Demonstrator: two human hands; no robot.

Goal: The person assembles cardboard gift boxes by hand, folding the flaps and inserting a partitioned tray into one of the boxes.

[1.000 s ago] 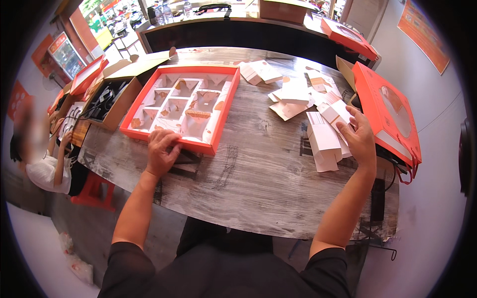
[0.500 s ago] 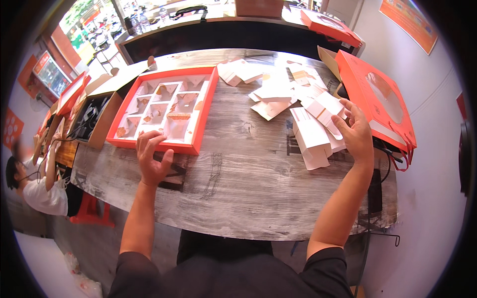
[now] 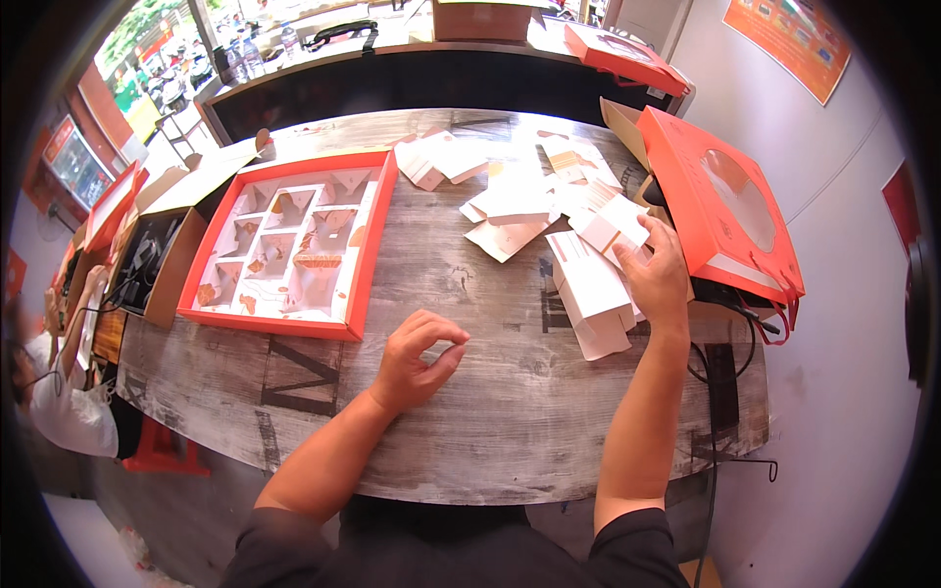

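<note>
My right hand [image 3: 659, 279] pinches the near right end of a folded white cardboard piece [image 3: 616, 221] in the loose pile on the right. Just below it lies a longer white folded carton piece [image 3: 588, 289]. My left hand [image 3: 420, 361] is over the middle of the table, loosely curled with a gap between thumb and fingers and nothing in it. To its upper left stands a shallow red box [image 3: 358, 294], whose white printed insert [image 3: 304, 235] forms several square compartments. More white pieces [image 3: 515, 191] lie behind the pile.
A red box with a round window [image 3: 730, 186] leans at the right, black cables [image 3: 750, 314] beside it. On the left, an open brown carton [image 3: 162, 255] holds dark cables. Another person [image 3: 74, 392] works at the far left. A black-fronted counter [image 3: 412, 88] stands behind the table.
My left hand has left the red box's near edge and moved right, its fingers curling in. My right hand has closed on a white cardboard piece. The whole view has shifted slightly.
</note>
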